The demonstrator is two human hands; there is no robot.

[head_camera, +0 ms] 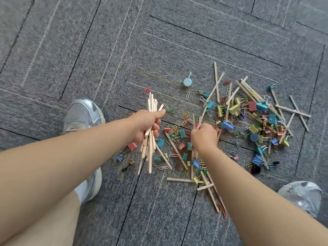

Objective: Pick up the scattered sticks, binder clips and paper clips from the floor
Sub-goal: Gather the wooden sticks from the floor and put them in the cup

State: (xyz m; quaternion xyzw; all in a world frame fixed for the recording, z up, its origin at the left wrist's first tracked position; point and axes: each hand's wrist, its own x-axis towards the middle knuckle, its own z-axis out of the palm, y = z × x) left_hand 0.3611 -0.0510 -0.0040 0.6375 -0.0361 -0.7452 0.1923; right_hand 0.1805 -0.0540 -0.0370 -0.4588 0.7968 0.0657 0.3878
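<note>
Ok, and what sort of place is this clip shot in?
Likely an office or similar indoor room: the floor is grey carpet tiles with dark seams, and the litter on it is stationery: binder clips, paper clips and wooden sticks. No furniture or walls show.

sticks [216,82]: pale matt wood | binder clips [227,125]: painted glossy metal | floor [159,50]: rough grey carpet | sneakers [83,113]: silvery mesh

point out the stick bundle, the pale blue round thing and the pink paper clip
stick bundle [152,103]: head view, upper ends
pale blue round thing [187,82]: head view, round face
pink paper clip [147,90]: head view, middle
</note>
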